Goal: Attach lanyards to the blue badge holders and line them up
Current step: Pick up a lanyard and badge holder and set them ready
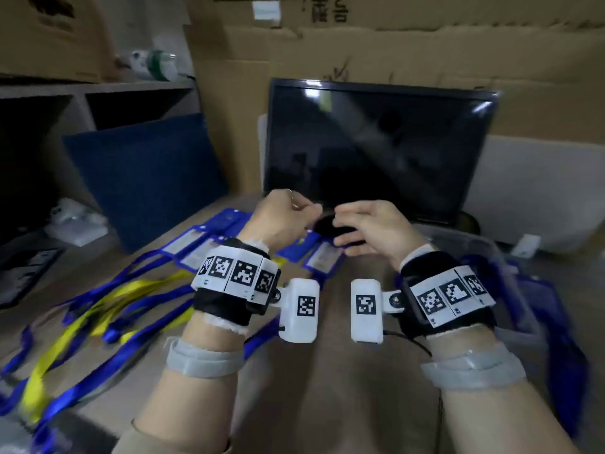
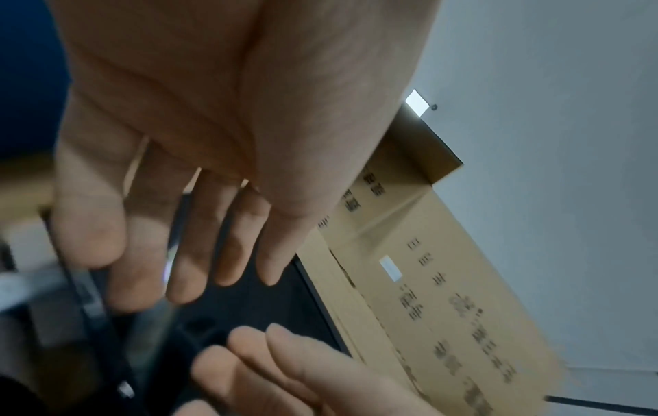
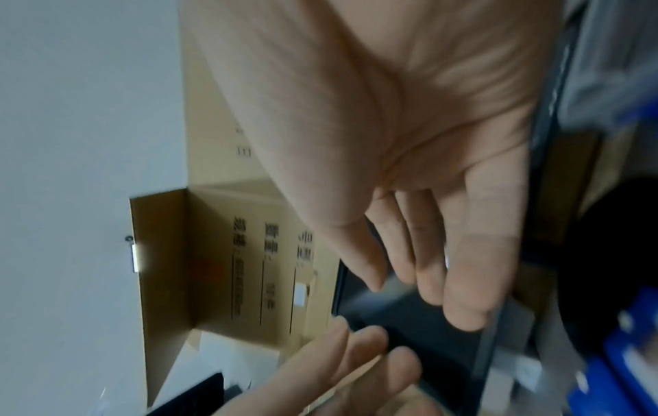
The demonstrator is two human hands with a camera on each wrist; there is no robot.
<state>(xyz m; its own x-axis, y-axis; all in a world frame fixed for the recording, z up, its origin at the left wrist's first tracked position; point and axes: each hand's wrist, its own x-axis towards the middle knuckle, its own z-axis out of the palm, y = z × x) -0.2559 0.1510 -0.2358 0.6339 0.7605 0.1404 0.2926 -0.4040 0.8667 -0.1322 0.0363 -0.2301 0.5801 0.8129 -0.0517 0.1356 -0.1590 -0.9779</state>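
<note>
Both hands hover above the table in front of a dark monitor, fingertips nearly meeting. My left hand [image 1: 309,209] has relaxed, nearly straight fingers [image 2: 199,253] and holds nothing. My right hand [image 1: 345,219] is the same, its fingers [image 3: 427,267] empty. Below and behind them, several blue badge holders [image 1: 322,257] with white inserts lie side by side on the table, more of them to the left [image 1: 193,253]. Blue lanyards [image 1: 137,267] and a yellow lanyard [image 1: 98,309] trail from them toward the front left, blurred.
A black monitor [image 1: 376,149] stands right behind the hands, backed by cardboard boxes [image 1: 425,54]. A blue cushion [image 1: 144,178] leans at the left under a shelf. A clear plastic bin [image 1: 484,253] with blue holders [image 3: 633,366] sits at the right.
</note>
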